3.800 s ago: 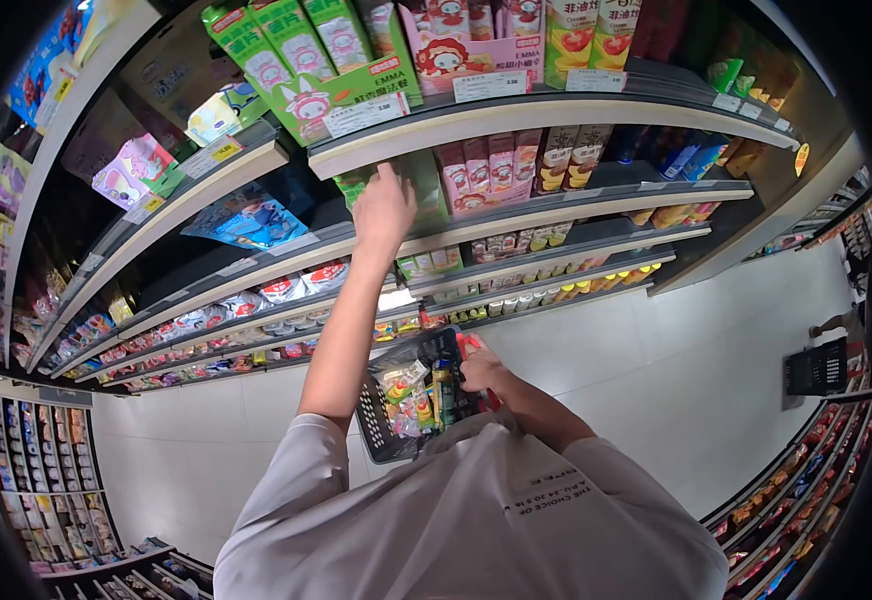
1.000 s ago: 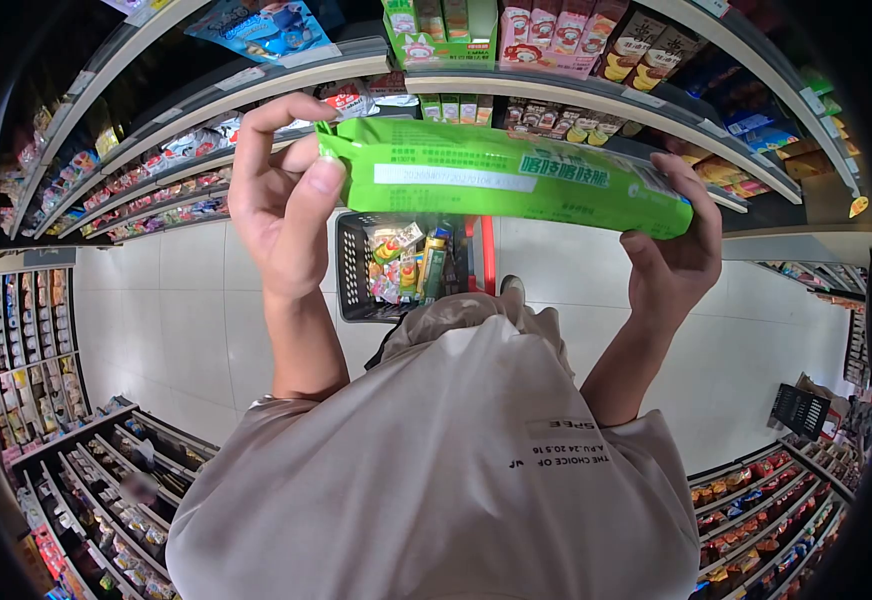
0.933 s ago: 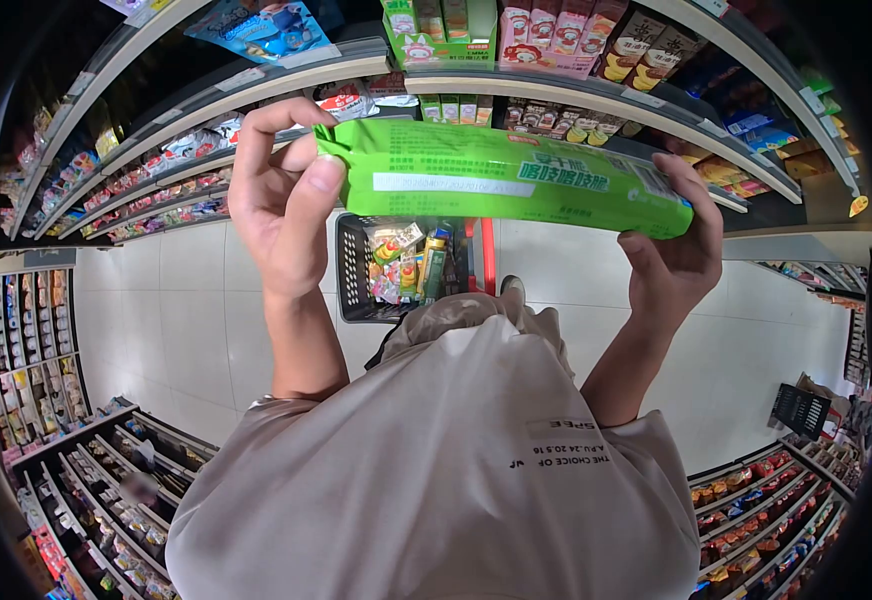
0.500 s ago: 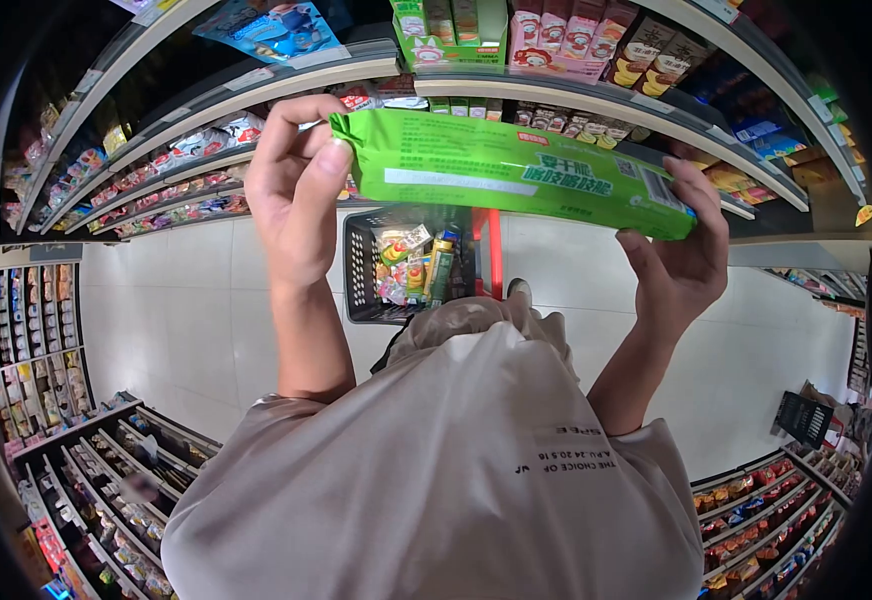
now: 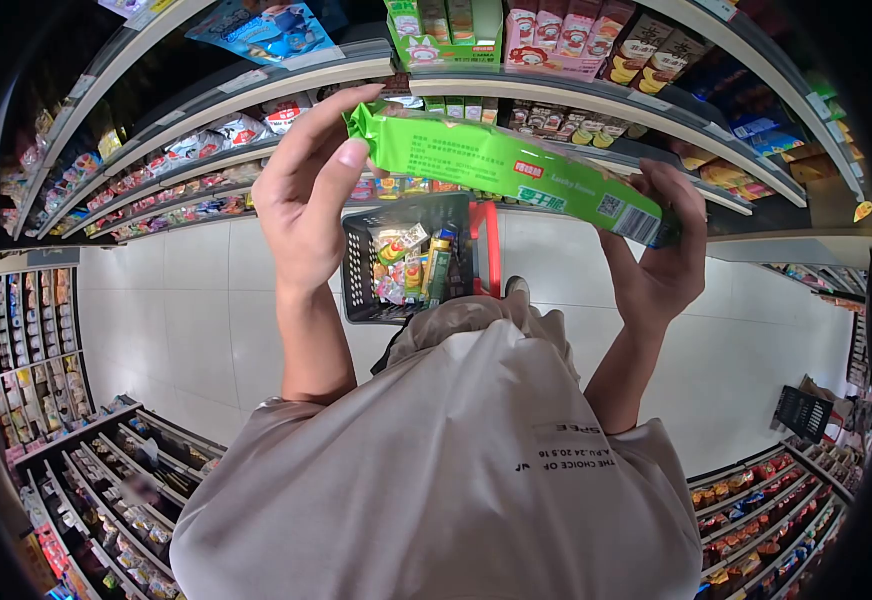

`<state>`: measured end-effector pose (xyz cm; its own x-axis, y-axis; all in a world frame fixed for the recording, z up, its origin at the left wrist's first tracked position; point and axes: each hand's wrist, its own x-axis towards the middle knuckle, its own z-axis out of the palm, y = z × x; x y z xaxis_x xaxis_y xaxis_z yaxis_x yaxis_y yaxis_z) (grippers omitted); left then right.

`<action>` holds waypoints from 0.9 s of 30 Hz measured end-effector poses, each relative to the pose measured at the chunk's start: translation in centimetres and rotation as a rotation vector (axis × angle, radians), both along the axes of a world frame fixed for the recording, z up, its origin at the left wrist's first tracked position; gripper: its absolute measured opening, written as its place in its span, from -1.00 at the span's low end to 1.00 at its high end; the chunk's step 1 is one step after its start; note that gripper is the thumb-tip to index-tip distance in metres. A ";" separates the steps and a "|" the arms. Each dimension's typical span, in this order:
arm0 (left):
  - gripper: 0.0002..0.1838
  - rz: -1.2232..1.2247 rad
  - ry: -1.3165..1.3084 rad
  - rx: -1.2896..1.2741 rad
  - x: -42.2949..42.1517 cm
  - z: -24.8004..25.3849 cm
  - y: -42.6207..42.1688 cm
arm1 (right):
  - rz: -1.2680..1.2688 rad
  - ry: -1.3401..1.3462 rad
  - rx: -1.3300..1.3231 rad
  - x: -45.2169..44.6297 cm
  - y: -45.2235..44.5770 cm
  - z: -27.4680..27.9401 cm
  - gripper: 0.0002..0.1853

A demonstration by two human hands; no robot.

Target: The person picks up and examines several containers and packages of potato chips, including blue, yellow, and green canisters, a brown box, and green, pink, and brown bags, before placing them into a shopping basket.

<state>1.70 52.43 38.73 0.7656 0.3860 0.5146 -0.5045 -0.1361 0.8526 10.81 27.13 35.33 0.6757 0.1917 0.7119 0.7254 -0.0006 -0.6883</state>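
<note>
Though still in both hands [image 5: 301, 215] [image 5: 664, 265], green packet [image 5: 486, 163] more aslant

The left hand [image 5: 298, 222] pinches the crumpled end of a long bright-green plastic packet [image 5: 491, 162]; the right hand [image 5: 664, 278] grips its other end. Below the packet is a black perforated plastic basket [image 5: 358, 268] with a red handle [image 5: 493, 252], holding colourful wrapped goods [image 5: 411, 268]. Beyond the packet stands a green cardboard display box [image 5: 452, 54].
</note>
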 end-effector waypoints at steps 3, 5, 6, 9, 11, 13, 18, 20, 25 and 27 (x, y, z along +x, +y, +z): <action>-0.67 -0.007 -0.007 0.018 0.0 -0.1 0.3 | -0.012 -0.007 -0.017 0.0 0.0 -0.1 -0.42; -0.67 -0.007 -0.006 0.009 0.0 0.1 0.2 | -0.012 -0.006 -0.017 0.0 -0.1 -0.1 -0.42; -0.67 -0.005 -0.003 -0.001 -0.1 0.1 0.2 | -0.011 -0.014 -0.022 0.1 -0.1 -0.1 -0.42; -0.67 0.000 -0.002 -0.003 -0.1 0.2 0.2 | -0.012 -0.022 -0.025 0.1 0.0 -0.1 -0.42; -0.67 -0.001 0.004 -0.013 -0.2 0.0 0.4 | -0.015 -0.024 -0.023 0.2 -0.1 -0.2 -0.43; -0.67 -0.004 0.010 -0.025 -0.3 -0.2 0.7 | 0.012 -0.019 -0.068 0.2 -0.3 -0.2 -0.40; -0.69 -0.030 0.046 -0.101 -0.2 -0.5 1.2 | -0.003 -0.035 -0.041 0.7 0.0 -0.7 -0.33; -0.70 -0.039 0.036 -0.124 -0.2 -0.6 1.2 | 0.007 -0.026 -0.008 0.7 0.0 -0.9 -0.31; -0.72 -0.139 0.027 -0.203 -0.3 -0.9 1.9 | 0.026 0.001 0.012 0.8 -0.2 -1.2 -0.28; -0.74 -0.151 -0.039 -0.099 -0.2 -0.9 1.8 | 0.032 0.017 0.030 0.7 -0.3 -1.4 -0.29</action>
